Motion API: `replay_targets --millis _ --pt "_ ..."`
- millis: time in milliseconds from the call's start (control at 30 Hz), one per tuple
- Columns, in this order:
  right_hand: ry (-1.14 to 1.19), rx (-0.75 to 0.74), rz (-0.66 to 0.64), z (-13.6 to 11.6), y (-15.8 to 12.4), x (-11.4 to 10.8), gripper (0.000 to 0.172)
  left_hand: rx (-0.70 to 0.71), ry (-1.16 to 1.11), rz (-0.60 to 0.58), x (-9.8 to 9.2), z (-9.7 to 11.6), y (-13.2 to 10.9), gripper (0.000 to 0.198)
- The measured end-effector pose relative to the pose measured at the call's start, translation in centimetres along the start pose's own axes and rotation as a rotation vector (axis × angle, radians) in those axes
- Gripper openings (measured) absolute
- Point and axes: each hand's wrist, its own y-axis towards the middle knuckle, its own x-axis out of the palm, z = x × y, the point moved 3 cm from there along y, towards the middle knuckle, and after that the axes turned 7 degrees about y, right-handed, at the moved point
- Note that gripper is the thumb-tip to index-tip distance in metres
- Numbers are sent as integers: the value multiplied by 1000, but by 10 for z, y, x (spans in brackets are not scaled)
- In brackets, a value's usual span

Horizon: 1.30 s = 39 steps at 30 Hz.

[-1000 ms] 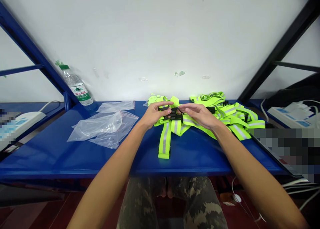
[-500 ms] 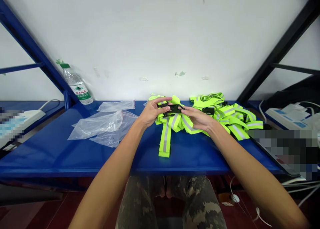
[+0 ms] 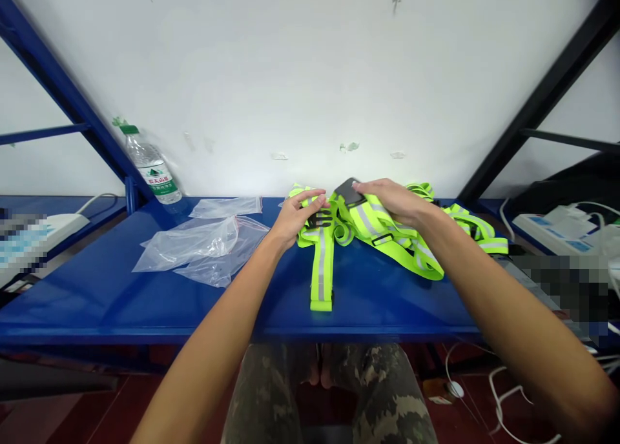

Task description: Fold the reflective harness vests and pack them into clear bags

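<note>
My left hand point(image 3: 292, 219) is closed at a black side-release buckle point(image 3: 320, 219) on a lime-yellow reflective strap, partly behind the fingers. A loose strap end point(image 3: 320, 279) hangs down below it across the tabletop. My right hand point(image 3: 394, 200) grips another part of the webbing, a yellow-and-silver reflective strap point(image 3: 371, 218), beside a flat dark piece point(image 3: 347, 192) that tilts upward under the thumb. A small black slider point(image 3: 382, 239) shows on that webbing. Loops of strap droop beneath my right hand, whose lower fingers are hidden.
Clear plastic bags point(image 3: 194, 245) lie left on the blue table point(image 3: 159, 308). Behind them a water bottle point(image 3: 157, 173) leans near the blue frame post. More reflective straps point(image 3: 477, 224) are heaped at the right. White power strips stand on both sides, and cables hang at lower right.
My hands have moved apart. The right hand has left the black buckle, shifted up and right, and now lifts strap with the dark flat piece. My left hand stays nearly in place.
</note>
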Motion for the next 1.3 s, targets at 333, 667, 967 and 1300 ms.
replay_targets --millis 333,667,967,1300 --pt "-707 -637 194 2 -28 34 42 -110 33 154 0 -10 2 46" --pt "-896 -778 183 42 -27 39 27 -149 83 125 2 -14 3 40" --pt "-80 -268 226 54 -15 8 32 101 276 461 -13 -13 9 29" --pt "-190 -207 219 51 -20 23 36 183 409 478 -11 -20 7 31"
